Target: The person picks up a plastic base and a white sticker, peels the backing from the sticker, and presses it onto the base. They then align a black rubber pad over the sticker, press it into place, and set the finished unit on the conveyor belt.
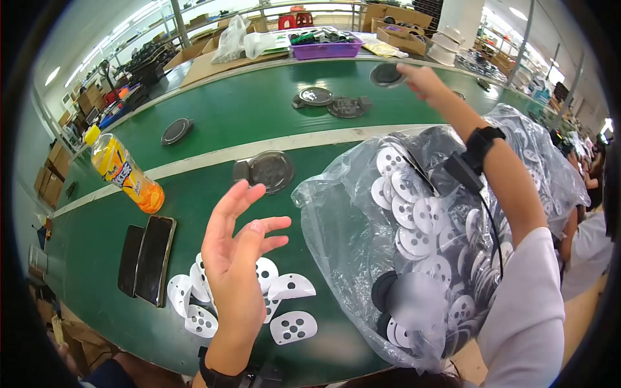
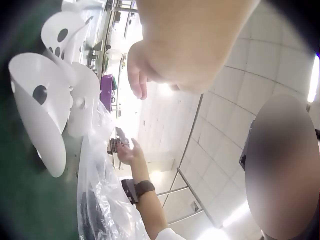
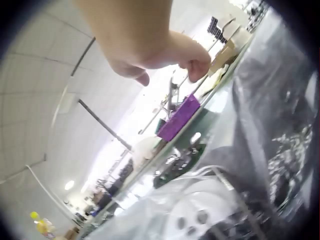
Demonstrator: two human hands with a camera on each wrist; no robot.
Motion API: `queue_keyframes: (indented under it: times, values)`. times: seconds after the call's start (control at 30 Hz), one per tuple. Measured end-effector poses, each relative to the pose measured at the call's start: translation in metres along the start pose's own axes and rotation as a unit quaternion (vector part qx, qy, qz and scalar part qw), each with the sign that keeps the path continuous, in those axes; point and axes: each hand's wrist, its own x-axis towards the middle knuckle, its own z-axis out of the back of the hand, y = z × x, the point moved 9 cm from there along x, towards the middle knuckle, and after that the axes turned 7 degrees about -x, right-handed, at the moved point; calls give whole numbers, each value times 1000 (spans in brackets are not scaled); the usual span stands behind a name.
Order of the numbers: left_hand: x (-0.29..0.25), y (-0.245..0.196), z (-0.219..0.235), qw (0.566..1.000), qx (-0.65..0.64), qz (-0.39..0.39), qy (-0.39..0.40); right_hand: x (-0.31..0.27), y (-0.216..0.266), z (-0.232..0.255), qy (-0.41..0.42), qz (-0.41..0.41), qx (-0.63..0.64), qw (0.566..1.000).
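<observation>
My left hand (image 1: pixel 236 268) is raised over several white perforated plastic discs (image 1: pixel 294 328) on the green table, fingers apart and holding nothing. Just beyond its fingertips lies a dark round part (image 1: pixel 272 171) with a side tab. My right hand (image 1: pixel 427 84) reaches to the far right, its fingertips right at the edge of a black disc with a clear rim (image 1: pixel 386 75). In the right wrist view the thumb of this hand (image 3: pixel 160 57) stands apart from its bent fingers, and nothing shows between them. Under the right forearm spreads a clear plastic bag (image 1: pixel 336 220) full of white discs.
At left stand an orange drink bottle (image 1: pixel 126 171) and two dark phones (image 1: pixel 155 258). Farther back on the green belt lie round dark parts (image 1: pixel 315 97) and another disc (image 1: pixel 176 131). A purple basket (image 1: pixel 325 50) sits behind the belt. Another person's sleeve (image 1: pixel 587 252) shows at right.
</observation>
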Motion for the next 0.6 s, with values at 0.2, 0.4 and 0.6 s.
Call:
queue_keyframes:
  times: [0.2, 0.4, 0.6]
  values:
    - [0, 4, 7, 999, 5, -1, -43, 4, -4, 3, -58, 110, -257, 958]
    - [-3, 5, 5, 1000, -21, -7, -20, 41, 23, -60, 13, 104, -442, 891]
    - [-1, 10, 7, 999, 6, 5, -35, 60, -11, -87, 71, 53, -501, 861]
